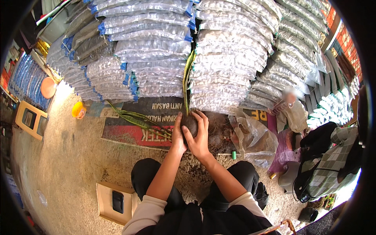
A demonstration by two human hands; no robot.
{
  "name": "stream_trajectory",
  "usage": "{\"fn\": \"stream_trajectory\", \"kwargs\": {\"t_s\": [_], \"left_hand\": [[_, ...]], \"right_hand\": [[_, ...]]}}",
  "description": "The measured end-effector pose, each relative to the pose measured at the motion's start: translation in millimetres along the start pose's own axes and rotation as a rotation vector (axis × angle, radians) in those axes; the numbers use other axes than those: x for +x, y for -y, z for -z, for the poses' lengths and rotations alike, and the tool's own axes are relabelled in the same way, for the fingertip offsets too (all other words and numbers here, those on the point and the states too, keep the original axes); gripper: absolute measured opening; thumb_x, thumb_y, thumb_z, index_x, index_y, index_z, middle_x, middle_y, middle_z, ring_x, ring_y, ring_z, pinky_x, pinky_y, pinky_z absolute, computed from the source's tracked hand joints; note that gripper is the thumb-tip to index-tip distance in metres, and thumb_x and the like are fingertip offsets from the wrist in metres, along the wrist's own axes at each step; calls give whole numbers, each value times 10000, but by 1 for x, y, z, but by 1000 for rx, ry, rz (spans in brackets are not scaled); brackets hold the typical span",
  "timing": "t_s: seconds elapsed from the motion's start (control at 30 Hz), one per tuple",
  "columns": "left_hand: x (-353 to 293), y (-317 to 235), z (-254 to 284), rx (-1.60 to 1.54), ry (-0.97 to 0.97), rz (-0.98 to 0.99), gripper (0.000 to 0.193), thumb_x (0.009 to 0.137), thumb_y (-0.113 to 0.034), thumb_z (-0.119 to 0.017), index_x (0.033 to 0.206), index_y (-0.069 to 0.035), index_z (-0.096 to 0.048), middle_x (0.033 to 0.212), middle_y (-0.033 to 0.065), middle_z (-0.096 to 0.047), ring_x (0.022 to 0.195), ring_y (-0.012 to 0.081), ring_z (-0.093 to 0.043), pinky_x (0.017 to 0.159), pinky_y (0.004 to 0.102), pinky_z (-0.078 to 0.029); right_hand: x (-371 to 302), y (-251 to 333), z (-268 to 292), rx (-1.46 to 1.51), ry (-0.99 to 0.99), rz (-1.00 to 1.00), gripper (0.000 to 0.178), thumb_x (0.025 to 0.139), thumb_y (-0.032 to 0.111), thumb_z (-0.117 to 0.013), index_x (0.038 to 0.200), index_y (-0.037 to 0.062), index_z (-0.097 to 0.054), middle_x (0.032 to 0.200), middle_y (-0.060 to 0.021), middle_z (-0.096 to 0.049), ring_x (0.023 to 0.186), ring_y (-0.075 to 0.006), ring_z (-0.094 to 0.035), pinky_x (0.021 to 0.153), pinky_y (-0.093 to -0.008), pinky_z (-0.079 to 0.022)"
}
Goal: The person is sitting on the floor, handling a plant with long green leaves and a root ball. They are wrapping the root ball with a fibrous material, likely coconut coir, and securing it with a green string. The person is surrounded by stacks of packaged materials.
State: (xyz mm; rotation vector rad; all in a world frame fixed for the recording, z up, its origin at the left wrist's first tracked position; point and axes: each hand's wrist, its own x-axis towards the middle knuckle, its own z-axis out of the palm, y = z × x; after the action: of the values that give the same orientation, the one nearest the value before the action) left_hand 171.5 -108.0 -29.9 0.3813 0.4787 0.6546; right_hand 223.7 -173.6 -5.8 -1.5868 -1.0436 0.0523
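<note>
Between my two hands is a dark, rounded ball of soil and roots [190, 124], with tall, narrow yellow-edged green leaves [187, 84] standing up from it. My left hand [178, 135] presses its left side, fingers pointing away from me. Cupped over the right side is my right hand [199, 136], its thumb across the near face. A similar plant with long leaves [135, 118] lies on the printed sheet [113, 131] to the left. Brown, fibrous root clumps [215, 127] sit just right of my hands. Beside them is a crumpled clear plastic bag [254, 141].
Stacked filled plastic sacks [227, 55] rise directly behind the sheet. A green-handled tool [234, 155] lies right of my hands. Left are an orange cup [78, 110], a stool [30, 119] and a phone [118, 201] on a tan box. People [291, 113] are at the right.
</note>
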Motion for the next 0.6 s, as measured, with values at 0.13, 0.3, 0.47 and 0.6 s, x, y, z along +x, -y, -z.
{"fn": "stream_trajectory", "kwargs": {"t_s": [0.13, 0.3, 0.47, 0.6], "left_hand": [[4, 5, 9, 54, 30, -26, 407, 886, -423, -467, 1074, -63, -504, 991, 70, -531, 925, 174, -547, 766, 331, -492], [5, 7, 9, 97, -27, -32, 408, 889, -424, -455, 1071, -63, -506, 983, 76, -544, 883, 186, -562, 739, 330, -500], [9, -2, 2, 126, -187, -58, 510, 860, -526, -412, 1041, -64, -532, 951, 74, -589, 830, 208, -596, 723, 363, -511], [2, -4, -6, 152, -122, -100, 680, 811, -619, -390, 1102, -17, -516, 1046, 124, -561, 968, 254, -553, 854, 403, -449]], "right_hand": [[-5, -6, -2, 23, 27, 15, 446, 785, 193, -625, 1154, 8, -456, 1216, -206, -383, 1141, -379, -364, 945, -465, -311], [-4, -13, -3, 8, 68, -9, 466, 784, 201, -628, 1163, 4, -443, 1209, -193, -402, 1135, -376, -372, 946, -460, -309], [4, -7, 2, -26, 81, -46, 549, 765, 210, -661, 1206, 4, -407, 1192, -196, -419, 1097, -355, -417, 931, -417, -343], [9, -13, 3, 157, 13, -139, 548, 730, 179, -704, 1175, -10, -446, 1115, -199, -484, 988, -303, -529, 834, -378, -438]]}}
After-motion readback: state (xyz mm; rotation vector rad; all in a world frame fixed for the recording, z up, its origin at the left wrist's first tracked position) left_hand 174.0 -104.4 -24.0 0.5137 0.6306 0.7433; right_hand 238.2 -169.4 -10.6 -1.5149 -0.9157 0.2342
